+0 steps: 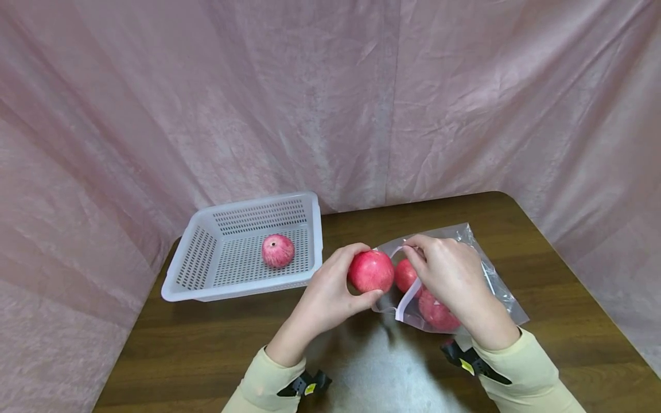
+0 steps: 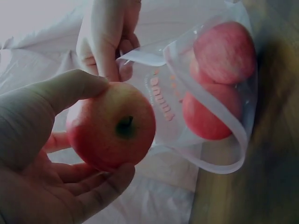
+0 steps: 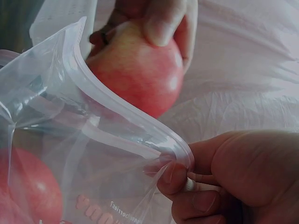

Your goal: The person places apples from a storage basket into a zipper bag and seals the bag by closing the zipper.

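Observation:
My left hand [image 1: 330, 292] grips a red apple [image 1: 372, 271] between thumb and fingers, just left of the mouth of a clear zip bag [image 1: 467, 235]. In the left wrist view the stem end of that apple [image 2: 112, 128] faces the camera. With thumb and fingertips, my right hand [image 1: 454, 275] pinches the rim of the bag [image 3: 173, 144], whose mouth gapes toward the held apple. Several apples lie inside the bag, among them one apple [image 2: 226, 51] and another apple [image 2: 212, 112] below it.
A white perforated plastic basket [image 1: 178, 287] stands at the left on the brown wooden table [image 1: 175, 350], with one apple [image 1: 277, 250] in it. A pink curtain [image 1: 310, 103] hangs behind the table and at its sides.

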The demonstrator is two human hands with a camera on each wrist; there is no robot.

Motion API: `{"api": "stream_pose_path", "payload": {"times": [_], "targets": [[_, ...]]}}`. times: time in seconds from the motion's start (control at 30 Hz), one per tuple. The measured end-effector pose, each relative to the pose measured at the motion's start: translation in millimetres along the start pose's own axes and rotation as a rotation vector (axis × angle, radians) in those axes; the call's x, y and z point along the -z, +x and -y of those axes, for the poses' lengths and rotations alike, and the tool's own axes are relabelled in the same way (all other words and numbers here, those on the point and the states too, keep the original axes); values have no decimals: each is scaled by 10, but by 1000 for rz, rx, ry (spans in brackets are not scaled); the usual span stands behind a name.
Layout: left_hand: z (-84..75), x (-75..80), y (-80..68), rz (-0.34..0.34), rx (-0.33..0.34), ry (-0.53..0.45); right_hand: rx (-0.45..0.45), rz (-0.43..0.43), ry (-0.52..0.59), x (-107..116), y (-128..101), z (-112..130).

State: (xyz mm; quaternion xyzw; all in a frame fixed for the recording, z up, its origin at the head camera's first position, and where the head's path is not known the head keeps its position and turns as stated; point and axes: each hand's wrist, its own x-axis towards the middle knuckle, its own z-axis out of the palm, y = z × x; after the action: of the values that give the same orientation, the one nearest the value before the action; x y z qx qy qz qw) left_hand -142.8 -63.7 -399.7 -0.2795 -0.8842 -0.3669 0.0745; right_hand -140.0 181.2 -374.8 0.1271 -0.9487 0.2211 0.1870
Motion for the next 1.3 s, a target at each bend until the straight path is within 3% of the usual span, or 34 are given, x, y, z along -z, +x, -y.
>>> {"api": "stream_pose_path", "payload": {"times": [0.33,0.8,0.93,1.1,1.3], "targets": [[29,-246,6,90,57,8,-10,13,-15,15,2,23],[94,-580,33,20,86,55,-9,47,-15,-31,4,81],[127,-635,28,30,96,12,-20,54,-19,-31,-6,87],[163,-663,16,117,115,-88,-19,49,-24,-23,-9,82],[161,-663,-2,131,109,-39,-26,52,-16,-16,-2,74]]}}
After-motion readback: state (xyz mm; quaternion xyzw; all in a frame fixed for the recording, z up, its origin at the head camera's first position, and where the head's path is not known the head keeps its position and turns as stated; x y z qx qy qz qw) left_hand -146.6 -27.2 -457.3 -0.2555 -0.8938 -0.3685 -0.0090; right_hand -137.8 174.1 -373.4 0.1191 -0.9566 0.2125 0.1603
